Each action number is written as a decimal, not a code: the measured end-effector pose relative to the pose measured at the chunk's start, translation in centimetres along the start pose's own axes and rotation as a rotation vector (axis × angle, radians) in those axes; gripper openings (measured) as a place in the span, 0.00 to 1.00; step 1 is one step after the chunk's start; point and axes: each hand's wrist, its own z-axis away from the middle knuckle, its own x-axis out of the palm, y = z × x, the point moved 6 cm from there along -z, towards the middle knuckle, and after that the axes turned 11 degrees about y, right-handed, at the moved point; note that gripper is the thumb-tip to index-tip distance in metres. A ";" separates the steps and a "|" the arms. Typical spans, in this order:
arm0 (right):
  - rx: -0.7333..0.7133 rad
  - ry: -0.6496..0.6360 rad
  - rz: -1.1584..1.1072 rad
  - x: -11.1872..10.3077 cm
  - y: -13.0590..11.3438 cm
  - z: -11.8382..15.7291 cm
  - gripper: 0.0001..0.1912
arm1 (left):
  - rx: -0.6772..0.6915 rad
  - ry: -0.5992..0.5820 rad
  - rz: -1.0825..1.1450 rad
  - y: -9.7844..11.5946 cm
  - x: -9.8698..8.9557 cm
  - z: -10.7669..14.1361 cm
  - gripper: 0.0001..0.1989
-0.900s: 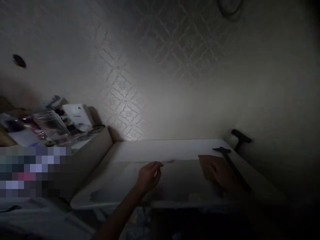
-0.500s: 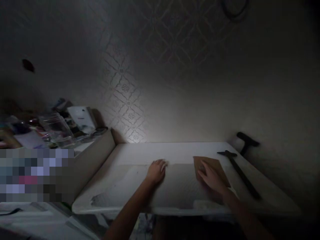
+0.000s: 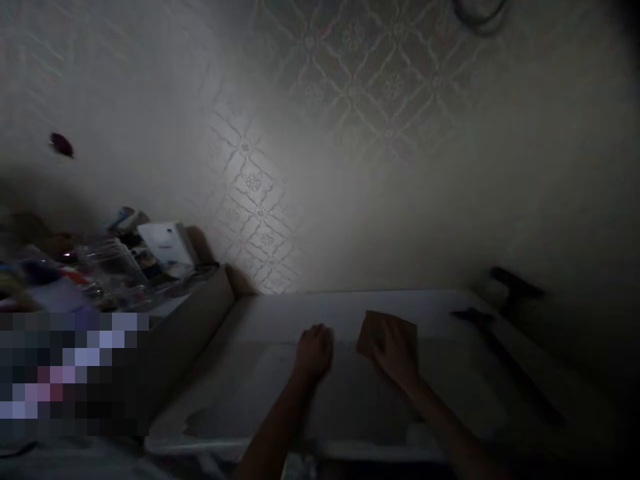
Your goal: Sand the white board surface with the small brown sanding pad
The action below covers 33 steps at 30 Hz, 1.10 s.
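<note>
Both your hands are flat on the desk (image 3: 280, 313), fingers spread: left hand (image 3: 314, 350) bare, right hand (image 3: 397, 353) pressing the brown sheet (image 3: 385, 325). Looks mid-job, hammer (image 3: 505, 353) untouched.

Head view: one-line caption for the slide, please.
Left hand flat on white board; right hand presses brown sheet.
</note>
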 end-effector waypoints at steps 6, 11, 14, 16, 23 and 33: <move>0.040 0.029 0.240 -1.1 4.5 0.6 0.38 | -0.016 0.018 0.021 -0.1 0.0 -0.2 0.19; -0.065 -0.084 0.249 0.1 3.4 1.3 0.36 | -0.050 -0.012 0.060 -0.2 -0.1 -0.3 0.19; -0.134 -0.158 0.233 1.3 0.6 1.1 0.37 | -0.062 0.008 0.119 -0.3 -0.4 -0.3 0.19; -0.182 -0.188 0.207 2.2 -1.3 0.8 0.38 | -0.062 0.030 0.168 -0.4 -0.6 -0.4 0.19; -0.254 -0.188 0.171 4.2 -4.0 0.2 0.37 | -0.031 0.074 0.278 -0.3 -0.9 -0.4 0.17; -0.267 -0.176 0.165 4.1 -3.6 0.2 0.36 | -0.057 -0.039 0.143 -0.6 -0.4 -1.9 0.12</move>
